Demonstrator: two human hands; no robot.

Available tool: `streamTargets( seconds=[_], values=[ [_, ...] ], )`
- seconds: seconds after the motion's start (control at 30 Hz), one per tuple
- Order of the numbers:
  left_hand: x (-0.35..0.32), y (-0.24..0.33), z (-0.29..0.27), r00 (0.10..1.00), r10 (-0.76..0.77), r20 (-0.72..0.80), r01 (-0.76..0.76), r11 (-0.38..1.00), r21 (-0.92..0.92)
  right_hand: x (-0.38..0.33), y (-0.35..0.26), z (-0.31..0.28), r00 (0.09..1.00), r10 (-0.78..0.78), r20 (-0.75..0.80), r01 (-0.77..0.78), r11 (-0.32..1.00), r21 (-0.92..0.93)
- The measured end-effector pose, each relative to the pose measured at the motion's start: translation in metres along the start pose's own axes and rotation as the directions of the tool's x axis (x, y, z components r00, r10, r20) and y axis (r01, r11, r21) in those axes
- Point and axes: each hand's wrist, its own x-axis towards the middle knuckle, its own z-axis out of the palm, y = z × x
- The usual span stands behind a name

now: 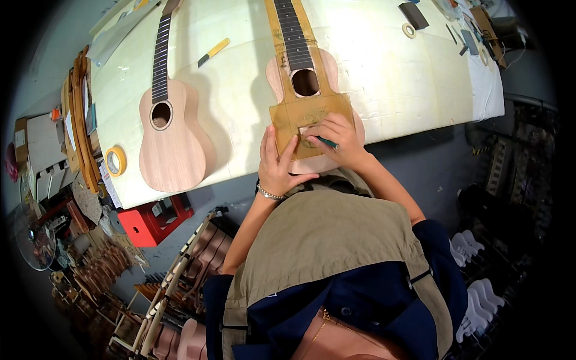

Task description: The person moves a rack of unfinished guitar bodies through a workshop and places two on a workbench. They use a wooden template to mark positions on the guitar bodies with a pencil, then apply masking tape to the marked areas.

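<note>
An unfinished ukulele of pale wood lies on the table in front of me, its neck pointing away. A translucent amber template covers much of its body and runs up along both sides of the fretboard; the round sound hole shows through its gap. My left hand lies with fingers spread on the template's left lower part, thumb near its bottom edge. In my right hand is a slim green pencil-like tool, closed in the fingers. Its tip is hidden near a small pale patch in the template.
A second ukulele lies to the left on the pale-covered table. Nearby are a yellow-handled utility knife and a tape roll. A dark block sits far right. Below the left edge stand a red stool and a rack.
</note>
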Motion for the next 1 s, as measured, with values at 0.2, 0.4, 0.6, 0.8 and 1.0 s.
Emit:
streamTargets(
  seconds=[0.2, 0.4, 0.6, 0.8, 1.0],
  values=[
    [0.000, 0.001, 0.000, 1.000, -0.004, -0.010, 0.004, 1.000, 0.010, 0.001, 0.005, -0.027, 0.965, 0.263, -0.012, -0.245, 0.881, -0.404],
    [0.003, 0.004, 0.001, 1.000, 0.005, 0.002, -0.005, 1.000, 0.021, 0.010, 0.011, -0.007, 0.955, 0.282, 0.095, -0.291, 0.950, 0.109],
    [-0.003, 0.006, 0.000, 1.000, -0.031, 0.004, 0.031, 0.999, 0.023, -0.007, 0.037, -0.032, 0.751, 0.564, -0.344, -0.615, 0.787, -0.052],
    [-0.006, -0.032, -0.100, 0.987, -0.159, -0.016, 0.155, 0.924, 0.350, -0.017, 0.052, -0.015, 0.777, 0.540, -0.323, -0.499, 0.842, 0.205],
    [-0.067, -0.195, -0.210, 0.875, -0.396, -0.277, 0.467, 0.841, 0.273, 0.024, 0.018, -0.034, 0.647, 0.744, -0.165, -0.387, 0.507, 0.770]
  ],
)
